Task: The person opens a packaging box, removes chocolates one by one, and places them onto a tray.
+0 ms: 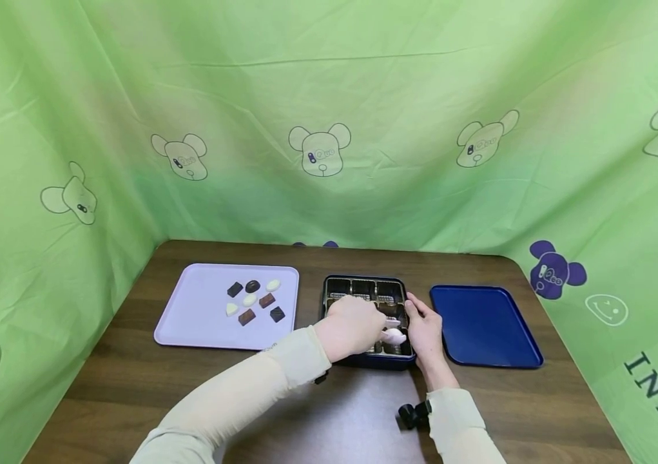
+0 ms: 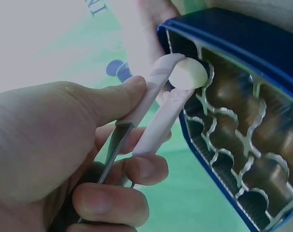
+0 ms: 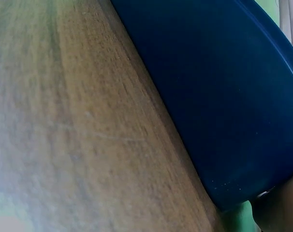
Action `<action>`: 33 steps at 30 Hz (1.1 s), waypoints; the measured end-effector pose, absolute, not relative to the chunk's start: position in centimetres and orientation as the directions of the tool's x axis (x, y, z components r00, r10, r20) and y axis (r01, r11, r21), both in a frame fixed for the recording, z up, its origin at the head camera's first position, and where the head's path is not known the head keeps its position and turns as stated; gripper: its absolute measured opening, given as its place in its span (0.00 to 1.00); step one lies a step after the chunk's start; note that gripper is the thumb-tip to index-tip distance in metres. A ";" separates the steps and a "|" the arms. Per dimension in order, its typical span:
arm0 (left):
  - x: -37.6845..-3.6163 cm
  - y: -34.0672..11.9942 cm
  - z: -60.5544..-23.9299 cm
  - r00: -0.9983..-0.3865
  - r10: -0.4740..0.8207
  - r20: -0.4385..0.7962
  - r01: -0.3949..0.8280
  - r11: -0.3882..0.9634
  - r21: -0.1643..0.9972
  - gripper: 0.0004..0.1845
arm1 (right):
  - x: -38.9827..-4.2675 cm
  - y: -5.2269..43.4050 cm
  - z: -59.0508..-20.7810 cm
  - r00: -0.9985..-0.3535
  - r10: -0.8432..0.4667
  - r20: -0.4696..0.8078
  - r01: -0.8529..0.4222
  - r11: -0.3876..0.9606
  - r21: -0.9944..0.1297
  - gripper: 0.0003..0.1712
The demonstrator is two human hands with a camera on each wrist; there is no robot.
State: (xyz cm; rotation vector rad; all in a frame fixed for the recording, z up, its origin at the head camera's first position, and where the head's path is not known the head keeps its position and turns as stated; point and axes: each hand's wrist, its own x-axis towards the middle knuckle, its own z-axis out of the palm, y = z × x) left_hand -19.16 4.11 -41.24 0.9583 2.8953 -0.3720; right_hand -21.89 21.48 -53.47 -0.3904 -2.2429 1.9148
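My left hand (image 1: 354,325) grips a pair of tongs (image 2: 149,108) with pale pink tips and dark metal arms. Between those tips sits a smooth white chocolate (image 2: 189,74), held over the near right compartments of a dark blue box (image 1: 377,363). Inside the box is a shiny divided insert (image 2: 255,140); my left hand and forearm hide part of it in the head view. At the box's right side, my right hand (image 1: 426,328) holds the wall, thumb up by the rim. The right wrist view is mostly filled by the box's outer wall (image 3: 224,106).
On the left lies a lilac tray (image 1: 198,316) bearing several dark, brown and white chocolates (image 1: 249,300). A flat blue lid or tray (image 1: 485,325) lies right of the box. Green printed cloth (image 1: 317,84) hangs behind and beside the wooden table (image 1: 120,361).
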 end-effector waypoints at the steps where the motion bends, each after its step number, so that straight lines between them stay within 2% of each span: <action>1: -19.2 3.8 -41.1 -0.802 0.582 -0.132 0.597 0.776 -0.203 0.20 | -21.9 21.5 -53.4 -0.952 0.302 -0.044 0.091 0.146 -0.985 0.23; 7: -19.6 2.2 -40.7 -0.809 0.583 -0.083 0.587 0.791 -0.171 0.24 | -22.0 21.5 -53.5 -0.949 0.310 -0.056 0.111 0.161 -0.981 0.24; 13: -19.7 0.9 -40.0 -0.836 0.547 -0.026 0.546 0.828 -0.128 0.23 | -21.9 21.5 -53.4 -0.949 0.311 -0.057 0.113 0.164 -0.980 0.24; 22: -20.5 -1.9 -40.4 -0.847 0.531 0.027 0.526 0.844 -0.106 0.22 | -22.0 21.5 -53.5 -0.952 0.301 -0.059 0.110 0.154 -0.982 0.24; 33: -21.2 -6.4 -40.5 -0.904 0.426 0.031 0.427 0.904 0.004 0.21 | -21.9 21.5 -53.6 -0.950 0.305 -0.064 0.111 0.140 -0.984 0.25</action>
